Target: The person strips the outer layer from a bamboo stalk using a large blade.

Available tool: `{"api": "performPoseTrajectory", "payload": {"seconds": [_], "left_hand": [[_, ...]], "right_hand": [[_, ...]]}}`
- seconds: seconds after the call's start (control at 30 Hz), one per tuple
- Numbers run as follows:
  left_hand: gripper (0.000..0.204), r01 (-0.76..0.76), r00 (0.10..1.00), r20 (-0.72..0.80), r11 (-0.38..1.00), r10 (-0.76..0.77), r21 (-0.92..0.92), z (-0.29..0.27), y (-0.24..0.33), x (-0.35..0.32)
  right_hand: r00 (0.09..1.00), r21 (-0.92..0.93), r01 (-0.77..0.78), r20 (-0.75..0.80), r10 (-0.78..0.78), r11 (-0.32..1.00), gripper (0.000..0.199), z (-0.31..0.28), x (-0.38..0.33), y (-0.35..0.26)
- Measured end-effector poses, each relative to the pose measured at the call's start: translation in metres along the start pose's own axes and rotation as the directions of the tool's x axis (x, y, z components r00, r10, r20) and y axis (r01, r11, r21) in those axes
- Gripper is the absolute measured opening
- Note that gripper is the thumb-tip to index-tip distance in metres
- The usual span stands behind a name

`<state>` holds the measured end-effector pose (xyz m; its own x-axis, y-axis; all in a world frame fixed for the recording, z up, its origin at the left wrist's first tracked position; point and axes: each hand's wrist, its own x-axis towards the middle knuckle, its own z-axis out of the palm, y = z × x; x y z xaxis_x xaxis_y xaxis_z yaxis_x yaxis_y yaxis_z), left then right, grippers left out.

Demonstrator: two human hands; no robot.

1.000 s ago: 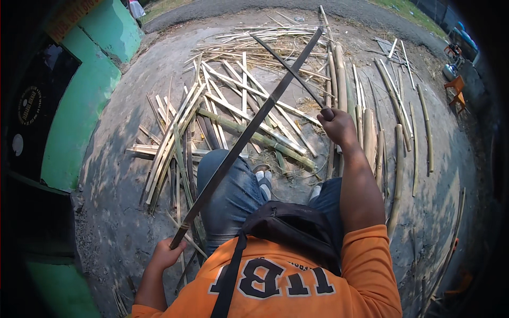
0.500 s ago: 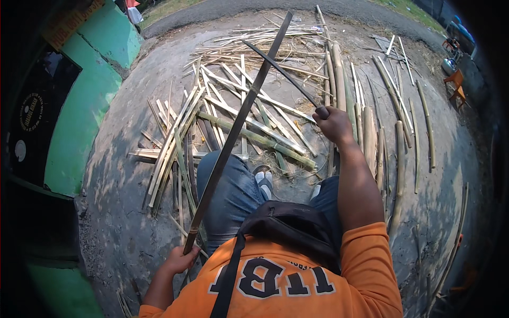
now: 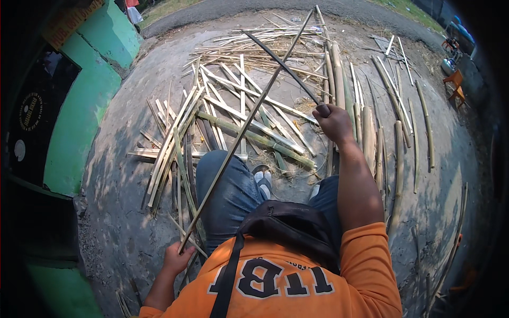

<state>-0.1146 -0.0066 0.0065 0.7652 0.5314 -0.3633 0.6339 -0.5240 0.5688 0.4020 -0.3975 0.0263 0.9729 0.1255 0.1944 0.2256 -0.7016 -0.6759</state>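
Note:
My left hand (image 3: 178, 258) is closed round the near end of a long bamboo strip (image 3: 248, 123). The strip slants up and away to the right past my left knee, its narrow edge showing. In my right hand (image 3: 336, 126), held out ahead, is the dark handle of a machete (image 3: 301, 84). Its long dark blade points to the far left and crosses the strip near the strip's far end; whether the two touch I cannot tell. Below them lie pale split bamboo strips (image 3: 225, 100) and a thicker green bamboo piece (image 3: 260, 139).
Round bamboo poles (image 3: 369, 140) lie lengthwise on the ground to the right. More thin strips (image 3: 249, 50) are heaped farther off. A green wall (image 3: 79, 124) stands at the left, and an orange chair (image 3: 455, 85) at the far right.
The bamboo strip has rolled from its broad dark face to its narrow edge, and its far end has shifted right. The machete's blade has turned slightly. Both hands keep their grip.

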Motion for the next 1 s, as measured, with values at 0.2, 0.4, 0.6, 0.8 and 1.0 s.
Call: {"api": "performPoseTrajectory", "payload": {"seconds": [0.2, 0.4, 0.6, 0.8, 1.0], "left_hand": [[0.063, -0.043, 0.999, -0.011, 0.982, 0.042, -0.186, 0.009, -0.008, 0.002], [0.072, 0.031, 0.997, -0.063, 0.991, -0.039, -0.132, 0.022, 0.010, 0.016], [0.068, -0.116, 0.981, -0.157, 0.993, 0.117, 0.021, 0.028, 0.008, 0.024], [0.066, -0.034, 0.992, -0.123, 0.999, 0.037, 0.025, 0.034, 0.007, 0.030], [0.063, -0.091, 0.977, -0.190, 0.994, 0.102, 0.068, 0.039, 0.001, 0.029]], "right_hand": [[0.967, 0.123, 0.254, 0.001, -0.257, 0.959, 0.023, -0.021, -0.020, -0.038], [0.756, 0.024, 0.641, 0.156, -0.636, 0.767, 0.018, 0.007, -0.046, -0.063], [0.778, -0.082, 0.598, 0.299, -0.553, 0.797, 0.016, 0.022, -0.037, -0.048], [0.920, -0.075, 0.330, 0.250, -0.303, 0.941, 0.025, 0.018, -0.030, -0.045], [0.795, -0.190, 0.537, 0.440, -0.418, 0.822, 0.019, 0.021, -0.043, -0.067]]}}
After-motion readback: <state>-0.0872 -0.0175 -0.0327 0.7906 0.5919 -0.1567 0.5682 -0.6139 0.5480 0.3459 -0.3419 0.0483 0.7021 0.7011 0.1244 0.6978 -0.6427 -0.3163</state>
